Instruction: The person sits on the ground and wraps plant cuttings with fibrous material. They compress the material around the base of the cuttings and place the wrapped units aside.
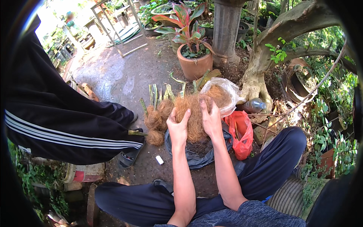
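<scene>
Between my two hands is a loose mass of brown coconut fibre (192, 122). My left hand (178, 122) grips its left side with the thumb on top; my right hand (209, 115) has its fingers in the right side. Below sits a dark plastic bag (195, 162) holding darker fibrous material. Several fibre-wrapped balls (154, 120) with green striped leaf cuttings (154, 95) stand on the ground to the left. A clear plastic bag (234, 98) with more fibre lies at the upper right, above a red plastic bag (243, 136).
Another person in black striped trousers (71, 133) stands at the left. A potted red-leaved plant (195, 63) is ahead, near a grey column (227, 31) and a tree trunk (255, 73). A plastic bottle (253, 105) lies by the roots. A small white object (159, 159) is on the ground.
</scene>
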Action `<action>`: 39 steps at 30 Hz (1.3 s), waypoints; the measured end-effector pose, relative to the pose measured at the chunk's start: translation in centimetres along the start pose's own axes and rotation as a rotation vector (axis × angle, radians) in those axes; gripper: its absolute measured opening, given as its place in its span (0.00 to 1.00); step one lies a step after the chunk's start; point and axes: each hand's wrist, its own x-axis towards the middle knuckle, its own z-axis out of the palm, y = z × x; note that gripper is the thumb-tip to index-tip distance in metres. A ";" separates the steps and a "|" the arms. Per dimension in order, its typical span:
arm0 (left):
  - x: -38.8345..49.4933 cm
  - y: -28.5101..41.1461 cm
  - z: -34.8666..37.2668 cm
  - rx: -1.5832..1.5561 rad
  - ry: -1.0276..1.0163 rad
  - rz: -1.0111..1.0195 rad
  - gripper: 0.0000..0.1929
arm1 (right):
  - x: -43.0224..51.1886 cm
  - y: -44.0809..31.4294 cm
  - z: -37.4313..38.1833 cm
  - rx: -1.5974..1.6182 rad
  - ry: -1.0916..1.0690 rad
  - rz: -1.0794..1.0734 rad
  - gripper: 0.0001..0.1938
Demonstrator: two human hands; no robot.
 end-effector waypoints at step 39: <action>0.6 -0.5 -1.3 -0.168 -0.021 -0.091 0.42 | 0.8 2.0 -0.5 0.220 0.091 0.107 0.26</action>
